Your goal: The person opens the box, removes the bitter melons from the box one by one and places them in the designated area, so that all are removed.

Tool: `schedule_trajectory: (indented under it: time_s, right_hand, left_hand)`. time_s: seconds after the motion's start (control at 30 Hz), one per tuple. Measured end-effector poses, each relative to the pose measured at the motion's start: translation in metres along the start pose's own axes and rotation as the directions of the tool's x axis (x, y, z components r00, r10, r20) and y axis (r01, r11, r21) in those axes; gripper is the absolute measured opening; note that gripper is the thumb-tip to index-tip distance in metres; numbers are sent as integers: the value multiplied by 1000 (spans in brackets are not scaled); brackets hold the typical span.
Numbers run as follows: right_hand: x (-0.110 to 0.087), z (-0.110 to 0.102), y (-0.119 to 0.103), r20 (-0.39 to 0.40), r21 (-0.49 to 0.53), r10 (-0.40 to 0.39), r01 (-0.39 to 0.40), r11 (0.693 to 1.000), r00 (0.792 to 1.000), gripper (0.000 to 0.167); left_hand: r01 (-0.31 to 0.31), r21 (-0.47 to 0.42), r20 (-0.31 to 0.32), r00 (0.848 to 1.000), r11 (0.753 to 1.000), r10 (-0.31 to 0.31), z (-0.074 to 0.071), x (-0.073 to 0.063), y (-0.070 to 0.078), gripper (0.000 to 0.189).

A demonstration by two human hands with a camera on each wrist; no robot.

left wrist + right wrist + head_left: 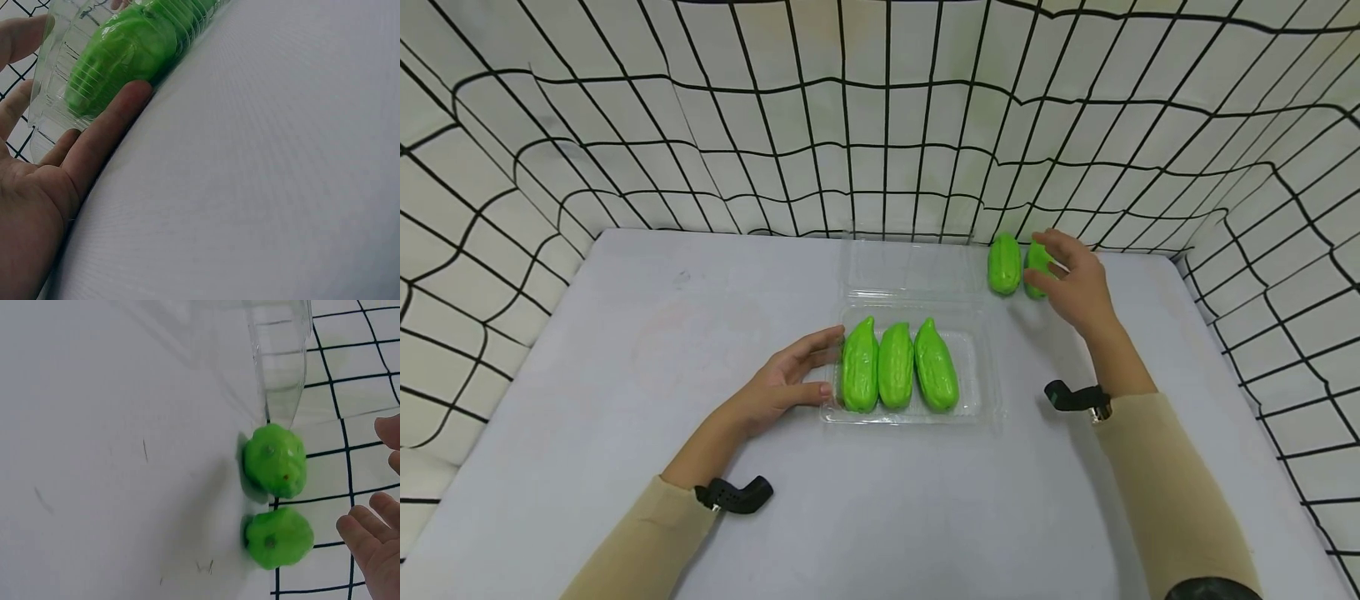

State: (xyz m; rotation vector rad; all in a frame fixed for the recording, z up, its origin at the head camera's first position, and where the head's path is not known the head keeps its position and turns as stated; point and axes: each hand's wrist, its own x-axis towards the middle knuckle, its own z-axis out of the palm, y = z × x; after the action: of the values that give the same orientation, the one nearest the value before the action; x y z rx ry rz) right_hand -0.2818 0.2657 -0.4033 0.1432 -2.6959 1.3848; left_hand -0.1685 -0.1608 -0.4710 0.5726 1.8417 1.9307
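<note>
On the surface (587, 417) sits one clear container (973, 354) of three green gourds (896, 367), left hand (778, 379) spread against its side, seemingly steadying it, right hand (1078, 287) wide and empty beside two loose gourds (1004, 265).

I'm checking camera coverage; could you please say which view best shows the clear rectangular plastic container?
The head view: the container appears nearly whole, clear lid open. The left wrist view shows one end, the right wrist only part.

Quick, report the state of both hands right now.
Left hand: open, touching the clear box.
Right hand: open, holding nothing, by the rightmost green vegetable.
</note>
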Motion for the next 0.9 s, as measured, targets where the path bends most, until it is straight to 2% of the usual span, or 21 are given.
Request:
schedule_trajectory:
  time_s: [0.37, 0.9]
  right_hand:
    - [-21, 20, -23, 1, 183, -59, 58, 981, 998, 56]
    - [-44, 39, -43, 19, 253, -157, 147, 956, 987, 56]
  left_hand:
    - [6, 5, -4, 1000, 1000, -6, 1, -1, 3, 79]
    - [1, 6, 3, 1000, 1000, -1, -1, 0, -1, 78]
